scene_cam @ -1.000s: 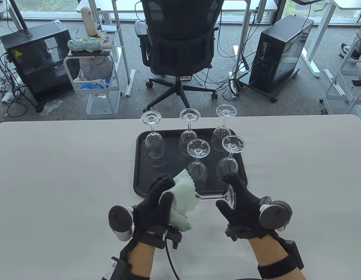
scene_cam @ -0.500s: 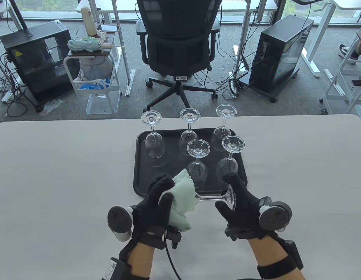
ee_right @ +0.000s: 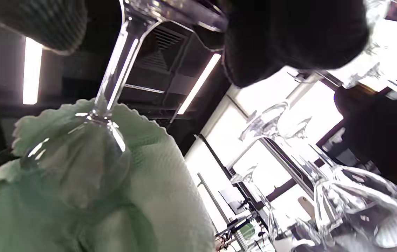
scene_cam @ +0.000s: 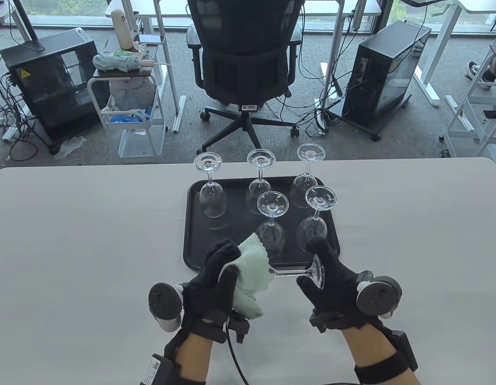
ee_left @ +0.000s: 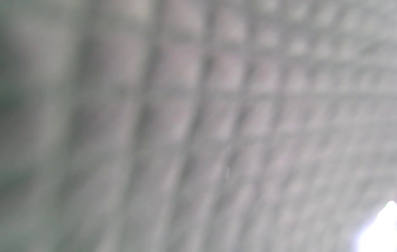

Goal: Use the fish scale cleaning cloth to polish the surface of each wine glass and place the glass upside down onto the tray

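A clear wine glass (scene_cam: 296,273) lies on its side in the air, just in front of the black tray (scene_cam: 192,224). My left hand (scene_cam: 216,276) wraps the pale green fish scale cloth (scene_cam: 252,270) around its bowl, which the cloth hides. My right hand (scene_cam: 324,276) pinches the glass's round foot (scene_cam: 318,272). In the right wrist view the stem (ee_right: 116,75) runs down into the cloth-wrapped bowl (ee_right: 79,168). The cloth (ee_left: 198,126) fills the blurred left wrist view. Several glasses (scene_cam: 272,224) stand upside down on the tray.
The tray sits at the middle of the white table (scene_cam: 71,240), with bare tabletop to both sides. Beyond the far edge stand an office chair (scene_cam: 244,60), a small cart (scene_cam: 128,100) and computer cases (scene_cam: 384,76) on the floor.
Hardly anything differs: both hands keep their hold, and the glass's foot shifts only slightly between frames.
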